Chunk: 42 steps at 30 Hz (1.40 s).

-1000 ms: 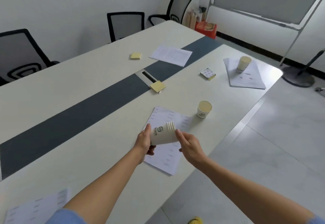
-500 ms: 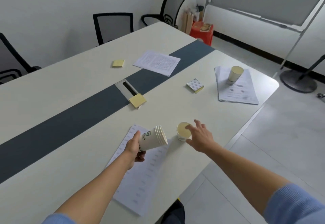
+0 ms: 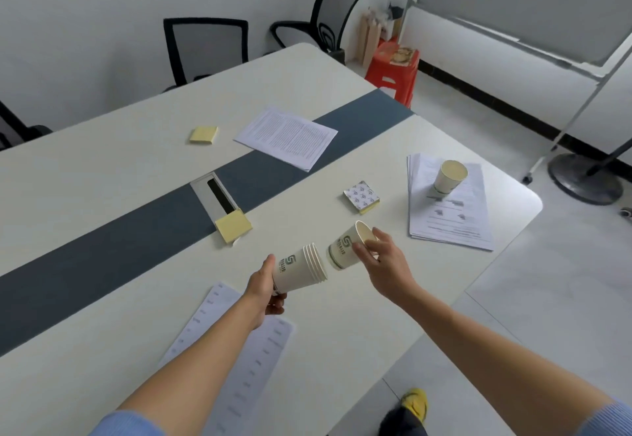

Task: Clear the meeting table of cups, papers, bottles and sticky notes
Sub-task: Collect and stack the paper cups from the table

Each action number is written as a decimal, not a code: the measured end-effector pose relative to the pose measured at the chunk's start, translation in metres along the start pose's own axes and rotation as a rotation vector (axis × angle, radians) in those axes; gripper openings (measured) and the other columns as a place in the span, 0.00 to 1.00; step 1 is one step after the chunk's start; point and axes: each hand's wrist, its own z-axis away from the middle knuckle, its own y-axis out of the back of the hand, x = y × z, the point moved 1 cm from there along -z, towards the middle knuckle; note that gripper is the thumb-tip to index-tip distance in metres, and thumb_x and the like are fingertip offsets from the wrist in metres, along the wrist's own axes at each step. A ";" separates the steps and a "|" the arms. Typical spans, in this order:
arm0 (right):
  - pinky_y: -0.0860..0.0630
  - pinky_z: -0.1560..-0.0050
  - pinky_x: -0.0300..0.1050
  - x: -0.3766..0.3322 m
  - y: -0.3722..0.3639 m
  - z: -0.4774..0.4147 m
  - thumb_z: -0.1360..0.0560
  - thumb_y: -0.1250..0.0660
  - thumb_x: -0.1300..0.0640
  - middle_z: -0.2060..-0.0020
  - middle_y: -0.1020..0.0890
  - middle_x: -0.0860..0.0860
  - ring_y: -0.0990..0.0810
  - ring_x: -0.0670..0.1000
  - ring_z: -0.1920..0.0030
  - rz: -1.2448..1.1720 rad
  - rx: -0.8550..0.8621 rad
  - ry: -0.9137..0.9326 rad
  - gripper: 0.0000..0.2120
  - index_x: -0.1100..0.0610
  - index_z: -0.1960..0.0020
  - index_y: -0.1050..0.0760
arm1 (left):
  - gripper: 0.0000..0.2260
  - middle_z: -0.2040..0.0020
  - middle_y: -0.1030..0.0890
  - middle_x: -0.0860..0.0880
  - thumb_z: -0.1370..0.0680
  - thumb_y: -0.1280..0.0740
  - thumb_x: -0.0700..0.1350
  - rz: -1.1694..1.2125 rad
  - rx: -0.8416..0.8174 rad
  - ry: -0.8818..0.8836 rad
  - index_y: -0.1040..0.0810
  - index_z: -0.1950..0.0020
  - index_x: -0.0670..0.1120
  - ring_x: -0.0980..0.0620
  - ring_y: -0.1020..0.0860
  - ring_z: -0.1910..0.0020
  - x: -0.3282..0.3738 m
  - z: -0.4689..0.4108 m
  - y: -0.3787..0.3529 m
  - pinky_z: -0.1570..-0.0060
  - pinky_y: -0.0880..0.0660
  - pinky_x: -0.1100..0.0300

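left hand [image 3: 265, 286] grips stack of nested cups [image 3: 301, 273], tilted on side above table [image 3: 102, 196]. right hand [image 3: 383, 264] holds single cup [image 3: 347, 247], its base just beside stack's rims, not touching.

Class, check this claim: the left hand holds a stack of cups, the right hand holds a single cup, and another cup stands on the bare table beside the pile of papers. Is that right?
Not quite. The head view shows the other cup standing on the pile of papers, not beside it. The left hand holds the stack of cups, the right hand a single cup.
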 end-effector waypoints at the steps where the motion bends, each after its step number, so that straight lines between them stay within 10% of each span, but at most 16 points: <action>1: 0.31 0.45 0.46 -0.002 0.003 -0.001 0.22 0.39 0.43 0.30 0.30 0.52 0.28 0.54 0.34 -0.039 -0.017 0.013 0.18 0.55 0.59 0.20 | 0.24 0.70 0.28 0.44 0.19 0.48 0.59 0.007 0.005 -0.004 0.25 0.57 0.42 0.48 0.35 0.75 0.003 0.000 -0.007 0.70 0.31 0.58; 7: 0.25 0.52 0.54 0.017 0.048 -0.023 0.24 0.44 0.34 0.49 0.22 0.50 0.24 0.50 0.54 -0.196 -0.082 0.194 0.30 0.60 0.57 0.20 | 0.24 0.70 0.28 0.44 0.20 0.48 0.59 0.017 0.058 -0.050 0.24 0.58 0.42 0.48 0.34 0.75 0.032 -0.003 -0.080 0.70 0.30 0.59; 19: 0.24 0.44 0.48 0.101 0.177 -0.069 0.21 0.44 0.38 0.41 0.21 0.45 0.22 0.49 0.40 -0.315 -0.228 0.080 0.20 0.41 0.30 0.31 | 0.23 0.72 0.28 0.44 0.20 0.47 0.59 0.044 0.026 -0.067 0.24 0.58 0.43 0.48 0.34 0.76 0.071 -0.012 -0.262 0.70 0.30 0.59; 34: 0.25 0.51 0.51 0.174 0.254 -0.240 0.23 0.35 0.53 0.21 0.57 0.58 0.36 0.62 0.31 0.754 -0.243 0.054 0.31 0.44 0.25 0.45 | 0.23 0.71 0.29 0.43 0.20 0.45 0.59 0.128 0.106 -0.002 0.24 0.57 0.42 0.49 0.35 0.77 0.134 -0.090 -0.317 0.72 0.34 0.59; 42: 0.26 0.42 0.51 0.189 0.273 -0.286 0.20 0.39 0.49 0.23 0.42 0.53 0.33 0.57 0.31 0.663 -0.300 0.092 0.12 0.47 0.40 0.20 | 0.23 0.74 0.29 0.44 0.19 0.45 0.60 0.142 0.040 0.026 0.24 0.57 0.41 0.49 0.36 0.76 0.180 -0.135 -0.363 0.72 0.35 0.60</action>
